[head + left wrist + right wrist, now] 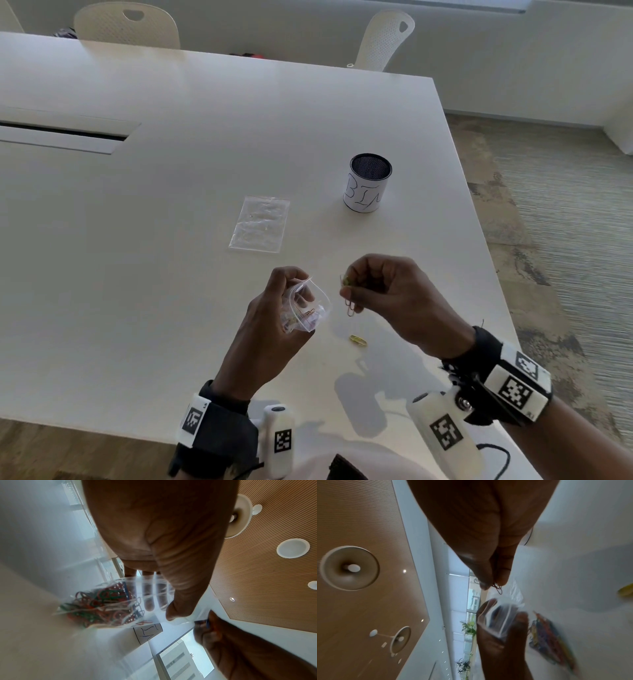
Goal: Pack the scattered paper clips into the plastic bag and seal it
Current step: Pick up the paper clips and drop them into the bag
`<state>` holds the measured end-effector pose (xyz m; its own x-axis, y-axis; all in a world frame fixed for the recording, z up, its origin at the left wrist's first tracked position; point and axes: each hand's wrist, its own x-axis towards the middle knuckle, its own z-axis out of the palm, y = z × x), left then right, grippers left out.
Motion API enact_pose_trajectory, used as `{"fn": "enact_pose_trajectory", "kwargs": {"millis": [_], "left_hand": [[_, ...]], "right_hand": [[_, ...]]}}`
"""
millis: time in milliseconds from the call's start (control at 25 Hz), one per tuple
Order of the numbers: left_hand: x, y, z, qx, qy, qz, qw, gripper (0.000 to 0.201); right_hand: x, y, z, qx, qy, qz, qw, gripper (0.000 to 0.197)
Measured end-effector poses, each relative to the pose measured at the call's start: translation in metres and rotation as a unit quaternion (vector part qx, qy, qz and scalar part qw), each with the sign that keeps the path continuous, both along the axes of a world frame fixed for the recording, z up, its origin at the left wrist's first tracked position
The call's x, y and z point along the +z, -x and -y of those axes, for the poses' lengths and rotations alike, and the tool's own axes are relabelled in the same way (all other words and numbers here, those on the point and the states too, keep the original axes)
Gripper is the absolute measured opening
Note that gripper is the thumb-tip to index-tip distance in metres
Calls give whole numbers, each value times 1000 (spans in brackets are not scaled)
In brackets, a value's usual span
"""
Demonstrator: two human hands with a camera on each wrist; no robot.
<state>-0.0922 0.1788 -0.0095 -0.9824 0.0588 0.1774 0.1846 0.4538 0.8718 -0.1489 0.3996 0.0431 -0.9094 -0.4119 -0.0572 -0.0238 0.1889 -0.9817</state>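
Observation:
My left hand [274,318] holds a small clear plastic bag [308,308] above the white table, its mouth held open toward the right. In the left wrist view the bag [130,601] holds a tangle of red, green and white paper clips [102,601], with my thumb on its rim. My right hand [383,291] pinches a few paper clips [349,306] just right of the bag's mouth; one brown clip hangs from the fingertips [499,590]. A yellow paper clip [358,340] lies on the table below my hands.
A second flat clear bag [260,224] lies on the table beyond my hands. A mesh cup with a white "BIN" label [368,183] stands to its right. The table's right edge [479,212] runs close by; two white chairs stand at the far side.

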Motion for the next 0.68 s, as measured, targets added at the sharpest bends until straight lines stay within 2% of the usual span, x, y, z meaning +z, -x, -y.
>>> {"fn": "enact_pose_trajectory", "kwargs": {"millis": [120, 320, 480, 680], "left_hand": [[3, 0, -2, 3, 6, -2, 1000, 58], [6, -1, -2, 14, 12, 8, 1000, 58], [7, -2, -1, 26, 5, 18, 999, 56], [7, -1, -3, 25, 9, 18, 999, 58]], "right_hand": [[11, -6, 21, 6, 35, -39, 999, 9], [2, -7, 36, 16, -46, -107, 993, 12], [3, -7, 32, 55, -105, -152, 981, 11], [9, -2, 27, 59, -114, -181, 975, 16]]}}
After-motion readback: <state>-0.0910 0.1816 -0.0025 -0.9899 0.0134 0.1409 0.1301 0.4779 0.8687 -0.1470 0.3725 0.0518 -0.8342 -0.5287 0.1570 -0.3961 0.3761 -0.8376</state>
